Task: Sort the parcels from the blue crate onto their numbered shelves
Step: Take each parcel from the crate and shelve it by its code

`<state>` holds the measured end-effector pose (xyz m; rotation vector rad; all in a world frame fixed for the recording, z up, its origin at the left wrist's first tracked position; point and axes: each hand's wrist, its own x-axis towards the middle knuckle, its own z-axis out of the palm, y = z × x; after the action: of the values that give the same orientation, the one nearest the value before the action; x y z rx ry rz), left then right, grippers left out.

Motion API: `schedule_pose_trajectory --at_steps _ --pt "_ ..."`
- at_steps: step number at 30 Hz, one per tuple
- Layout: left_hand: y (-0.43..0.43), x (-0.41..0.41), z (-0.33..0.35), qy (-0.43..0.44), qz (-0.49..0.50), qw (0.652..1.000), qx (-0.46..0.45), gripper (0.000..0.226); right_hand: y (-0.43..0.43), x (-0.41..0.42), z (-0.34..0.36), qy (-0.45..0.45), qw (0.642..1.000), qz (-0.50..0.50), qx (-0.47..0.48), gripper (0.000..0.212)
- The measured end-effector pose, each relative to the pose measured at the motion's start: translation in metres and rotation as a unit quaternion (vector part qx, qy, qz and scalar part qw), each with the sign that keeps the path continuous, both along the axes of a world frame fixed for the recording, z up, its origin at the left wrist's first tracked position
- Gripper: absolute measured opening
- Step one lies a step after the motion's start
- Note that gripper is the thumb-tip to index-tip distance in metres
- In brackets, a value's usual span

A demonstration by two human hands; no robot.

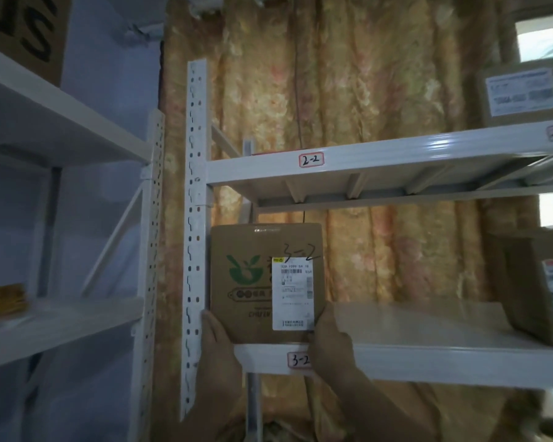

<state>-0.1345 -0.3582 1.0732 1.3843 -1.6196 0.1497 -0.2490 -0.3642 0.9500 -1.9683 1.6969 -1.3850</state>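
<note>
A brown cardboard parcel [246, 282] with a green logo, a white shipping label and "3-2" handwritten on it stands upright at the left end of a white shelf [428, 355]. That shelf's front edge carries a tag reading "3-2" [298, 359]. My left hand [219, 346] holds the parcel's lower left corner. My right hand [331, 339] holds its lower right corner, beside the label. The shelf above carries a tag reading "2-2" [311, 160]. The blue crate is not in view.
A white perforated upright post [196, 218] stands right next to the parcel's left side. Another brown parcel [530, 288] leans at the right end of the 3-2 shelf, and one more [521, 90] sits on the shelf above. A second white rack [61, 323] stands to the left.
</note>
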Motion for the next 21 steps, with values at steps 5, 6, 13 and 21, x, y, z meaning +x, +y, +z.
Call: schedule_pose_trajectory --at_steps 5,6,13,21 --pt "-0.026 0.061 -0.124 0.052 0.067 0.995 0.055 0.066 -0.002 0.005 0.003 0.042 0.999 0.007 0.024 0.074" --pt "-0.022 0.061 -0.125 0.032 0.075 0.994 0.073 0.066 -0.001 0.005 0.005 0.043 0.999 0.013 0.029 0.078" --pt "-0.002 0.062 -0.134 -0.049 0.109 0.981 0.154 0.077 0.012 -0.018 0.027 0.28 0.954 -0.105 -0.008 0.084" --pt "0.055 0.07 -0.08 -0.152 0.119 0.97 0.149 0.079 0.059 -0.05 0.085 0.327 0.941 -0.07 -0.062 0.083"
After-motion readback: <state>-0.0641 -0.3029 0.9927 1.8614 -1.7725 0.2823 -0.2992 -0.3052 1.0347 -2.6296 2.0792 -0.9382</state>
